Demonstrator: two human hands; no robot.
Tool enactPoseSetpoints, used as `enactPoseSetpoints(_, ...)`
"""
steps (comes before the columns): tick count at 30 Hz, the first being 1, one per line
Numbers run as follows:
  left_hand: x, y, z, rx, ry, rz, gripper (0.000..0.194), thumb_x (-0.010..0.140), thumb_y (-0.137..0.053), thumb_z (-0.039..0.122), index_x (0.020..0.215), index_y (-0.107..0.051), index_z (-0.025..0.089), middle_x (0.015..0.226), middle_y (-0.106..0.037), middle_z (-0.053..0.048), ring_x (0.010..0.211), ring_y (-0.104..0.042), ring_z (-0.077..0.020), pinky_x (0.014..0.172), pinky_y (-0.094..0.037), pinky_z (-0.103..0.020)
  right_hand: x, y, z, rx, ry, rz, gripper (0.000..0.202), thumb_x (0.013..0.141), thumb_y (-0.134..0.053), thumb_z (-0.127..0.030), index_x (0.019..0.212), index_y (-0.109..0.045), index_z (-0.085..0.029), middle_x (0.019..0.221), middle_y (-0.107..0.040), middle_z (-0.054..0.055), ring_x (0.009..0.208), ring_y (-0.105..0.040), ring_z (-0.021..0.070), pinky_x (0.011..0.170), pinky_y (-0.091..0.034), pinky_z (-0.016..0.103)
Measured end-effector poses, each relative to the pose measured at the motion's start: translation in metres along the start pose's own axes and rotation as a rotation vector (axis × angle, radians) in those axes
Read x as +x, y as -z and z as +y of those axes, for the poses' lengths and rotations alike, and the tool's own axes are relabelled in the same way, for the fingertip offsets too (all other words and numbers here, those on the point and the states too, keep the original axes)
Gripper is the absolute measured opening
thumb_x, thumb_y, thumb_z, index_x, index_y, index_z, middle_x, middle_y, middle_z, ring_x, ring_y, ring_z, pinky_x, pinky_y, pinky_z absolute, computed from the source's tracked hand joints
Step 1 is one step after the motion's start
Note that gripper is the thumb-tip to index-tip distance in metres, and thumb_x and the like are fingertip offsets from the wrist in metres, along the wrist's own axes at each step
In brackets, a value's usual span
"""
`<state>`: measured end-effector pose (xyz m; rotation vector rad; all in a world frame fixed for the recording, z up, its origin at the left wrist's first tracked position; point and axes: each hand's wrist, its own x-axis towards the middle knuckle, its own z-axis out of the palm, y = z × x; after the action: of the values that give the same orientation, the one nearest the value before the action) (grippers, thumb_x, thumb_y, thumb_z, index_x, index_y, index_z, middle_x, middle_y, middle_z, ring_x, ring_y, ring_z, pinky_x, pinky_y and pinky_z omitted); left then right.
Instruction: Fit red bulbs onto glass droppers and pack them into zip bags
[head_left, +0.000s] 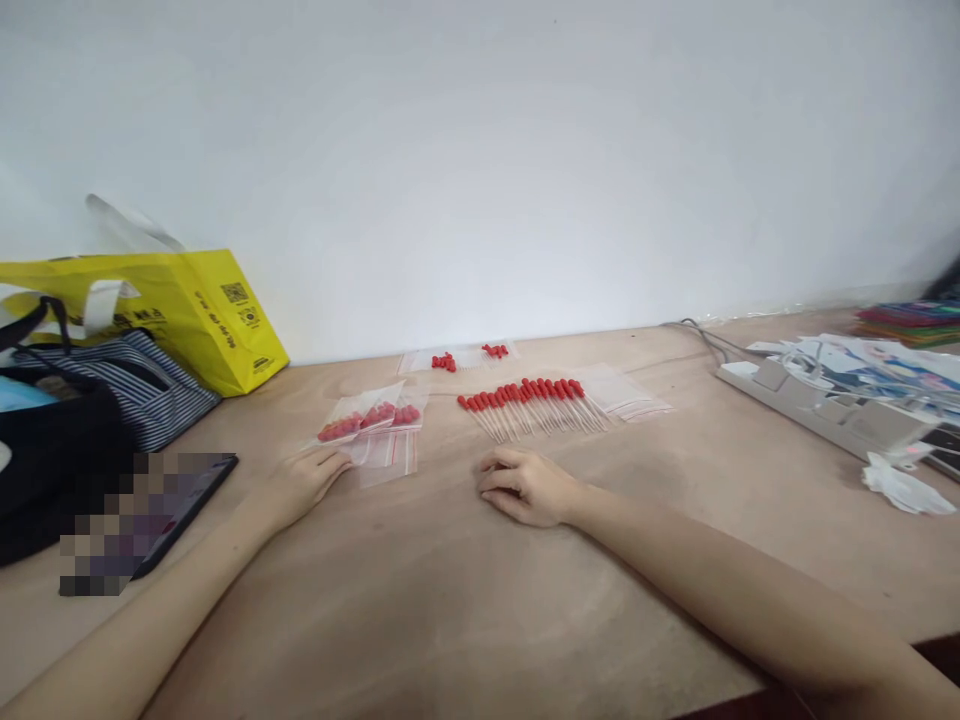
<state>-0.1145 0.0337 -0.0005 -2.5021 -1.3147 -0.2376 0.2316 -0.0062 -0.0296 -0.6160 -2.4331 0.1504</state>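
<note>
My left hand (pixel 306 482) lies on the wooden table with its fingers stretched out, at the near edge of some clear zip bags (pixel 390 452) holding red-tipped pieces (pixel 379 414). Nothing shows in that hand. My right hand (pixel 531 487) rests loosely bent on the table, with a gap between thumb and fingers and nothing visible in it. Just beyond it is a row of thin pale sticks with red tips (pixel 525 397), laid side by side, tips pointing away. Farther back, two small clusters of red-tipped sticks (pixel 443 362) lie on clear bags.
A flat clear bag (pixel 626 393) lies right of the row. On the left are a phone (pixel 184 515), a dark bag (pixel 67 460), a striped pouch (pixel 161 380) and a yellow bag (pixel 202 320). A power strip (pixel 817 410), crumpled tissue (pixel 906 487) and papers occupy the right.
</note>
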Motion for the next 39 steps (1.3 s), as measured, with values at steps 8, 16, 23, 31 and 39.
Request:
enactPoseSetpoints(8,0.002,0.019,0.055,0.058,-0.148,0.159,0.032,0.085,-0.031,0.026,0.075,-0.06,0.018,0.074,-0.064,-0.005,0.069,-0.058,-0.0182,0.064,-0.046,-0.029,0.001,0.0,0.0,-0.039,0.008,0.006,0.018,0.082,-0.045,-0.021,0.082,-0.062,-0.016,0.094,-0.059,0.007,0.079,-0.054,0.0136,0.074,-0.043,0.026)
enactPoseSetpoints(16,0.032,0.018,0.15,-0.343,-0.288,-0.001,0.024,0.087,-0.036,0.029,0.082,-0.058,0.018,0.079,-0.061,-0.004,0.075,-0.056,-0.0159,0.068,-0.045,-0.028,-0.002,-0.001,0.007,-0.166,-0.043,0.026,0.016,0.081,-0.047,-0.022,0.087,-0.061,-0.017,0.081,-0.06,0.005,0.077,-0.053,0.0153,0.071,-0.039,0.029)
enactPoseSetpoints(23,0.037,0.009,0.142,-0.451,0.005,-0.108,0.066,0.074,-0.051,0.051,0.127,-0.03,0.017,0.131,-0.037,-0.014,0.122,-0.032,-0.03,0.098,-0.03,-0.048,-0.004,0.003,0.011,-0.09,-0.062,0.012,0.018,0.08,-0.05,-0.022,0.093,-0.062,-0.017,0.087,-0.06,0.006,0.081,-0.051,0.0152,0.073,-0.041,0.029)
enactPoseSetpoints(31,0.034,0.009,0.145,-0.538,0.055,-0.179,0.074,0.073,-0.051,0.052,0.131,-0.022,0.016,0.134,-0.033,-0.014,0.123,-0.032,-0.028,0.099,-0.03,-0.045,-0.003,0.004,0.011,-0.019,-0.048,-0.034,0.021,0.081,-0.049,-0.021,0.096,-0.063,-0.018,0.091,-0.06,0.007,0.083,-0.05,0.016,0.075,-0.041,0.031)
enactPoseSetpoints(39,0.034,0.007,0.142,-0.576,0.034,-0.155,0.073,0.073,-0.052,0.05,0.131,-0.02,0.017,0.134,-0.033,-0.015,0.122,-0.032,-0.0291,0.098,-0.031,-0.048,-0.001,0.005,0.01,-0.001,-0.024,-0.069,0.023,0.082,-0.047,-0.02,0.1,-0.061,-0.018,0.095,-0.06,0.007,0.086,-0.051,0.0159,0.078,-0.041,0.031)
